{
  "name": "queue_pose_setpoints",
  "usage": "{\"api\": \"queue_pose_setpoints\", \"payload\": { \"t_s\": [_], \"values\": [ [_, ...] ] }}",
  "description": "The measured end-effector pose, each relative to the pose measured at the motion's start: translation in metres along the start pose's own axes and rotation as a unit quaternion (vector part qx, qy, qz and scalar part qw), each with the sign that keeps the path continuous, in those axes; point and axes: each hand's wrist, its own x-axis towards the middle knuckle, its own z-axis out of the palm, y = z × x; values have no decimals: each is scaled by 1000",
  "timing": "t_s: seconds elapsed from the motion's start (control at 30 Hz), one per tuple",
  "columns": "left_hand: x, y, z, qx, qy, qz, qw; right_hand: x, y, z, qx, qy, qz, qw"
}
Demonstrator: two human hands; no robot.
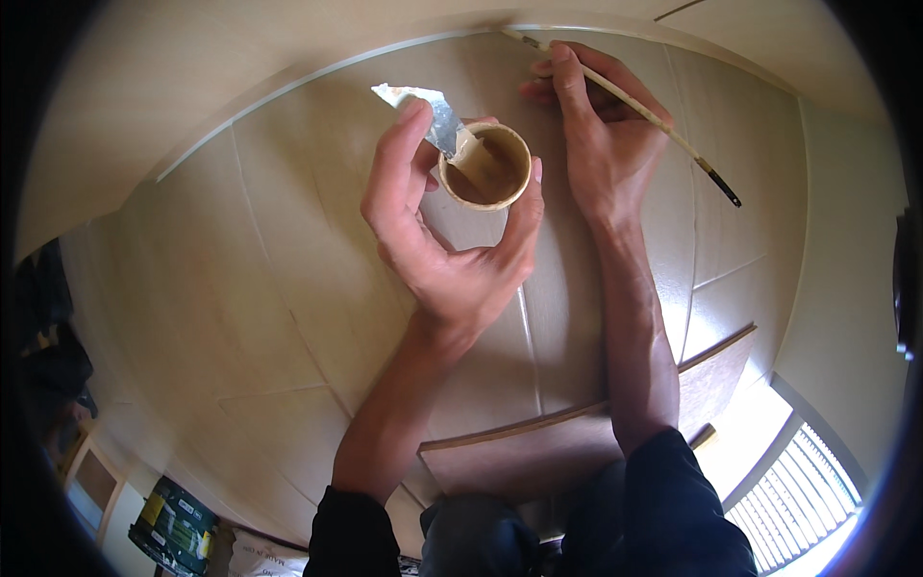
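My left hand [442, 260] is wrapped round a small round cup [486, 204] with a pale rim and a tan inside. A flat, greyish, scraper-like piece [442, 125], smeared with white, leans in the cup, and my left index finger rests against it. My right hand [611, 144] pinches a slim paintbrush [646, 111] with a pale handle and a dark end. The brush's tip reaches up and left to the white strip [404, 46] along the far edge of the tiled surface. The cup's bottom is hidden by my fingers.
Large beige tiles [288, 288] with thin joints spread beneath my hands. A brown board [538, 452] lies near my knees. At lower left stand a dark green paint-splashed bucket [173, 527] and a white printed bag [264, 558]. A louvered window [798, 490] glows at lower right.
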Motion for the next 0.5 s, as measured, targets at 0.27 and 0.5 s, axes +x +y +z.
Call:
{"api": "queue_pose_setpoints", "payload": {
  "t_s": [0.27, 0.5],
  "values": [
    [0, 2, -1, 6, -10, -14, 1000, 1, 2, -2, 5, 7, -9, 1000],
    [1, 2, -1, 6, -19, -7, 1000, 1, 3, -2, 17, 17, -20, 1000]
  ]
}}
